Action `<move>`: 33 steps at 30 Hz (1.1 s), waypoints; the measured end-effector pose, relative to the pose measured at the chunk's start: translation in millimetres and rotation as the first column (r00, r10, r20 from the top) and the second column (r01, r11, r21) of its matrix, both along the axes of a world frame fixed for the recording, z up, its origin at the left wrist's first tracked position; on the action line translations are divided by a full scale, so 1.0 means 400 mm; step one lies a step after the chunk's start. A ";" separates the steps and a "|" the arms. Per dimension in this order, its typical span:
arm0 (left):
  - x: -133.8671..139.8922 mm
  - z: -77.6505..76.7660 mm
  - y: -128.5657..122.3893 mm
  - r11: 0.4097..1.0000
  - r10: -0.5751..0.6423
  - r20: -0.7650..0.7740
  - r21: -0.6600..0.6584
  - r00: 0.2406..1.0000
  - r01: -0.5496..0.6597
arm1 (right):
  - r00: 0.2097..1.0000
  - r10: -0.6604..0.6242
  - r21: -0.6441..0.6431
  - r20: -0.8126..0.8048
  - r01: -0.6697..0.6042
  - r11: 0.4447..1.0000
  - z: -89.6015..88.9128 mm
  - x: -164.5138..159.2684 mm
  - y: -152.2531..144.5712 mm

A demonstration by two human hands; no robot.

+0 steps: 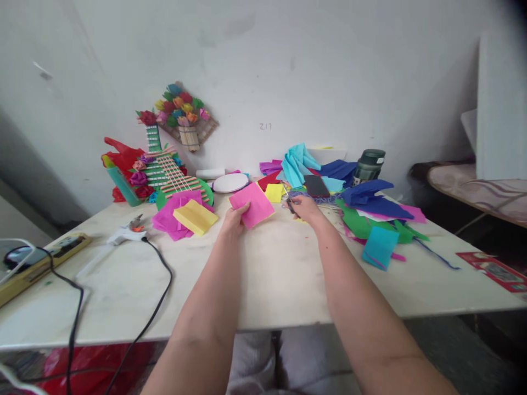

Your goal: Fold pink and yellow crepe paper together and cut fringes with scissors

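Observation:
My left hand (236, 218) pinches a pink square of paper (256, 206) at its lower left, thumb on top; a thin yellow edge shows along the paper's sides. In my right hand (303, 208) is a pair of scissors (291, 205), their blades pointing up and away, apart from the pink paper. A small yellow paper (274, 192) lies on the table between the two hands, a little behind them. Left of my left hand, a folded yellow sheet (195, 217) rests on magenta paper (169, 218).
A glue gun (127, 235) with a black cord and a yellow power strip (61, 249) lie at left. Behind stands a flower-decorated craft guitar (168, 175). To the right are a phone (316, 186), blue crepe paper (374, 200), a teal paper piece (380, 247) and a dark jar (369, 164).

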State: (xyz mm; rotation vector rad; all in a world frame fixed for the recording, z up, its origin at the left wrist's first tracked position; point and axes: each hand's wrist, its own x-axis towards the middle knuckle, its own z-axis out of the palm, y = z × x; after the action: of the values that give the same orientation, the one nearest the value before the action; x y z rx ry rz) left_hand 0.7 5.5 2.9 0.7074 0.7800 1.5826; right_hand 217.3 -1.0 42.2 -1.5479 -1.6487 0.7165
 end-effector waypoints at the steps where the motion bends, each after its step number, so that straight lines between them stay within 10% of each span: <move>1: 0.000 -0.001 0.000 1.000 -0.010 -0.005 0.003 1.000 0.010 | 0.997 0.047 -0.026 -0.067 -0.048 0.998 -0.002 -0.007 -0.003; 16: 0.002 0.004 -0.013 0.995 -0.094 0.020 0.021 0.995 0.093 | 0.820 0.412 0.026 -0.398 -0.439 0.898 -0.055 -0.053 -0.003; 33: -0.002 -0.002 -0.007 0.995 -0.098 -0.018 -0.010 0.995 0.098 | 0.786 0.426 0.056 -0.448 -0.451 0.891 -0.094 -0.053 0.009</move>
State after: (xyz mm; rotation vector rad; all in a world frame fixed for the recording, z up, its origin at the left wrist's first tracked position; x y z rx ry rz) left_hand -0.2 2.6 2.3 0.7438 0.7540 1.4849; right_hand 196.1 2.4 4.6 -0.9199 -1.6395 1.2731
